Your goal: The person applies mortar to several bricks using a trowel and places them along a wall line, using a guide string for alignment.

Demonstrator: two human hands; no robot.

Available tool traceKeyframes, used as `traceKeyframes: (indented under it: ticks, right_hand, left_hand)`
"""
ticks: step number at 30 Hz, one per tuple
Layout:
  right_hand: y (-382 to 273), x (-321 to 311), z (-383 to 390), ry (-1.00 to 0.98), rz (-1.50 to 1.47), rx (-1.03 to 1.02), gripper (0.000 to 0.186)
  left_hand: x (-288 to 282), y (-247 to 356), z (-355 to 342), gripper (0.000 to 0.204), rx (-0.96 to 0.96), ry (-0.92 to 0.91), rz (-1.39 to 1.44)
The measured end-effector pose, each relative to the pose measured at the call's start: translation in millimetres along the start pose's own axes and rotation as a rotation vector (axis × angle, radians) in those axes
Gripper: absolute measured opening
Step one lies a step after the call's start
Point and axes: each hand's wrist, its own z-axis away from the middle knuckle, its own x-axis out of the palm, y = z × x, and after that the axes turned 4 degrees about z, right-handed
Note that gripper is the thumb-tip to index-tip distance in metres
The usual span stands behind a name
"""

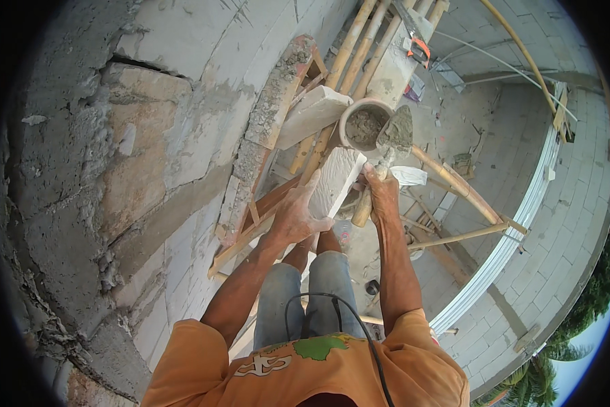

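Note:
My left hand (299, 211) grips a white, rough-faced block (333, 182), held at an angle in front of me. My right hand (383, 192) is closed on the wooden handle of a trowel (394, 132), with its thumb at the block's upper right edge. Grey mortar covers the trowel's blade, which is over the right side of a round bucket (360, 127) of mortar. Behind the held block, another pale block (310, 117) leans across bamboo poles (363, 47) to the upper left of the bucket.
A masonry wall (142, 136) rises on my left, beside mortar-caked formwork (268, 115). A saw (417, 47) rests on a plank above the bucket. Bamboo scaffolding (454, 180) crosses the right side over a lower floor (454, 108), with long pale strips (495, 264) and a block wall beyond.

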Motion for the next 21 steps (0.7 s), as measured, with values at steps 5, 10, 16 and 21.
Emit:
traceKeyframes:
  ticks: [5, 10, 16, 21]
  right_hand:
    - [10.8, 27.3, 0.0, 0.09, 0.046, -0.036, 0.041]
    - [26.7, 22.8, -2.4, 0.035, 0.01, -0.015, 0.042]
    - [27.1, 25.6, -16.3, -0.135, 0.129, -0.007, 0.052]
    - [27.1, 46.4, -35.0, -0.35, 0.346, -0.009, 0.047]
  left_hand:
    - [25.6, -22.7, 10.7, 0.119, 0.039, 0.162, -0.272]
    - [26.3, -57.5, 16.0, 0.12, 0.08, 0.216, -0.25]
    - [-20.5, -70.4, -17.9, 0.115, -0.209, 0.095, 0.746]
    - [-52.8, -55.2, -46.6, 0.089, -0.207, -0.047, 0.822]
